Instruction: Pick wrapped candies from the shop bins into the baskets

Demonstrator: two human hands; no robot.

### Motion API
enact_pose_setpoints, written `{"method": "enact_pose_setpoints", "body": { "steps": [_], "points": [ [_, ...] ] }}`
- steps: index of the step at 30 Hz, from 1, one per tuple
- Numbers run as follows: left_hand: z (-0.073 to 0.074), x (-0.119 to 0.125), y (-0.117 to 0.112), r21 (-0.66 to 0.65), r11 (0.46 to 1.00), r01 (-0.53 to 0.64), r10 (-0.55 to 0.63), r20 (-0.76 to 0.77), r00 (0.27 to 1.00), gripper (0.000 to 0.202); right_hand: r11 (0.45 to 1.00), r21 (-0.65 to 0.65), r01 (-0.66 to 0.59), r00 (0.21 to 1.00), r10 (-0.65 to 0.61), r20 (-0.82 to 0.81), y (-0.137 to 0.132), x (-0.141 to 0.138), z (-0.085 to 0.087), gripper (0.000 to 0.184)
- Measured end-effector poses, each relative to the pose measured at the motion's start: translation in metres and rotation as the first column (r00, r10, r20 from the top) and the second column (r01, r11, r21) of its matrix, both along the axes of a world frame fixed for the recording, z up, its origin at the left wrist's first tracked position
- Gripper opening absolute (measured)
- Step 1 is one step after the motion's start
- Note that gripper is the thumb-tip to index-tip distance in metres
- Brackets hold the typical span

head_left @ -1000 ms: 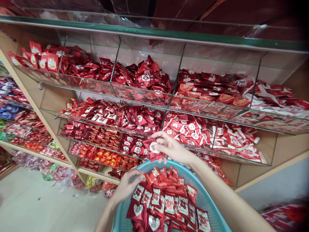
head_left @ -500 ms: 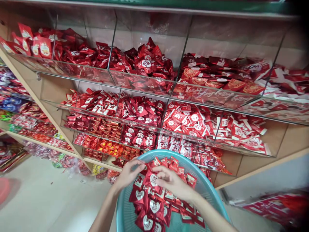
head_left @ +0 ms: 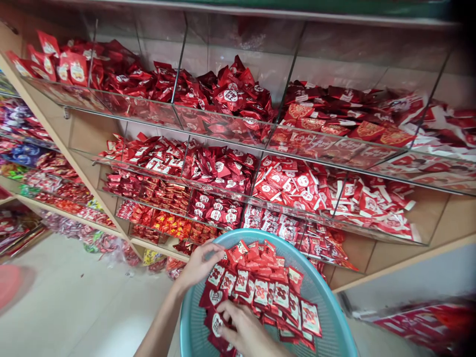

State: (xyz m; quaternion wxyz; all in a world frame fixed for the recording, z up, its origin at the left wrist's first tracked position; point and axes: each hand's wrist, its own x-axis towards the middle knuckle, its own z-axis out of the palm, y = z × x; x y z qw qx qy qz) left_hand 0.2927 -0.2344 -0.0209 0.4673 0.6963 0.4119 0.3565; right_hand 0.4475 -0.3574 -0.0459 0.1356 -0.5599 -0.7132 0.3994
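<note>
A turquoise mesh basket [head_left: 336, 297] holds many small wrapped packets. My left hand [head_left: 203, 265] is at the basket's far left rim, its fingers bent inward beside bright red packets [head_left: 238, 253]; what lies between thumb and forefinger is hidden. Low in the basket, my right hand [head_left: 243, 329] reaches over dark red packets with white heart labels. Its thumb and forefinger lie on either side of one dark red packet [head_left: 216, 323]. Red packets with cream labels [head_left: 261, 292] lie face up across the middle.
Ahead stands a wooden shelf unit [head_left: 409, 263] with glass fronts and dividers, filled with red packets [head_left: 230, 94]. Bagged goods [head_left: 107, 248] lie on the tiled floor [head_left: 74, 297] at left. A pink round object [head_left: 9, 282] sits at the left edge.
My right hand has moved down and toward me. Heart-labelled packets have left the basket's middle, baring cream-labelled ones. My left hand stays at the rim.
</note>
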Motion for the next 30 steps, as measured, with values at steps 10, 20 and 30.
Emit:
{"method": "enact_pose_setpoints", "body": {
  "steps": [10,20,30],
  "points": [
    [-0.006,-0.002,0.001,-0.017,1.0,0.0,0.0,0.019,1.0,0.028,0.996,0.09,0.012,0.979,-0.03,0.199,0.001,0.001,-0.012,0.027],
    [-0.003,-0.003,0.001,-0.008,1.0,0.022,-0.022,0.019,1.0,0.03,0.856,0.516,0.04,0.963,-0.17,0.208,0.072,0.015,0.112,0.028],
    [-0.007,-0.004,0.002,-0.039,0.999,-0.001,0.001,0.013,1.0,0.027,0.704,0.709,-0.035,0.789,-0.415,0.452,0.215,-0.002,0.211,0.022]
  ]
}}
